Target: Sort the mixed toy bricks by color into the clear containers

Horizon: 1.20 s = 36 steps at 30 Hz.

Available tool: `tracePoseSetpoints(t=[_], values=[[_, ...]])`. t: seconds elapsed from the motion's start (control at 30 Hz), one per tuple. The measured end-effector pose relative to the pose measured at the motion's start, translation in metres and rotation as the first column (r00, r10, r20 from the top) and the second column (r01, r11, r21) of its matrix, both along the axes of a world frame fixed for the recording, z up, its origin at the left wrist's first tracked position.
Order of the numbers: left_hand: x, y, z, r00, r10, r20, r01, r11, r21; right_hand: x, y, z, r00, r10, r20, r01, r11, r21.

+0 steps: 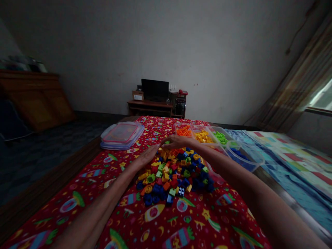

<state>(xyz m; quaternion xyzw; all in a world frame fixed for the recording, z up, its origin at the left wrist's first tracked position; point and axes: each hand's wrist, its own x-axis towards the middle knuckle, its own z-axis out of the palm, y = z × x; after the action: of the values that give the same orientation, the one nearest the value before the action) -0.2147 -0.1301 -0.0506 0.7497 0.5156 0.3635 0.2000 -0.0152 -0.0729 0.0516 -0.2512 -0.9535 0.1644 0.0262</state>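
A loose heap of small plastic toy bricks [166, 176] in blue, yellow, orange, red and green lies on a red patterned cloth [153, 224]. My left hand [149, 155] rests along the heap's far left edge, fingers stretched out and pointing away from me. Over the far edge, my right hand [176, 141] reaches across to the left, its fingers extended near the left fingertips. A bit of green shows between the right fingers and thumb; whether they touch that piece, I cannot tell. The fingertips of both hands are blurred and partly hidden.
Clear containers to the right hold orange bricks [184, 130], yellow bricks [203, 136], green bricks [220, 137] and blue bricks [238, 154]. Stacked lids [121, 135] lie at the left. Beyond the table stands a desk [150, 105] with a monitor [155, 89]; a bed [298, 155] is at the right.
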Motion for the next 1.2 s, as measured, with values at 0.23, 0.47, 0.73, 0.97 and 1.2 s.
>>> tracePoseSetpoints(t=[0.23, 0.47, 0.73, 0.97, 1.2], values=[[0.051, -0.02, 0.049, 0.997, -0.033, 0.07, 0.041, 0.994, -0.106, 0.044, -0.052, 0.0, 0.987, -0.071, -0.143, 0.078, 0.996, 0.038], [0.068, -0.027, 0.057, 0.978, -0.162, 0.134, 0.173, 0.982, -0.075, 0.08, -0.079, -0.024, 0.878, -0.223, -0.423, 0.278, 0.958, 0.074], [0.072, -0.031, 0.061, 0.979, -0.197, -0.059, 0.197, 0.98, -0.012, 0.096, -0.084, -0.024, 0.785, -0.41, -0.464, 0.453, 0.892, -0.021], [0.08, -0.038, 0.051, 0.944, -0.178, -0.278, 0.198, 0.979, 0.046, 0.094, -0.085, -0.027, 0.762, -0.38, -0.525, 0.48, 0.875, 0.064], [0.083, -0.036, 0.056, 0.966, -0.057, -0.253, 0.088, 0.99, 0.113, 0.093, -0.083, -0.033, 0.724, -0.392, -0.568, 0.464, 0.886, -0.019]])
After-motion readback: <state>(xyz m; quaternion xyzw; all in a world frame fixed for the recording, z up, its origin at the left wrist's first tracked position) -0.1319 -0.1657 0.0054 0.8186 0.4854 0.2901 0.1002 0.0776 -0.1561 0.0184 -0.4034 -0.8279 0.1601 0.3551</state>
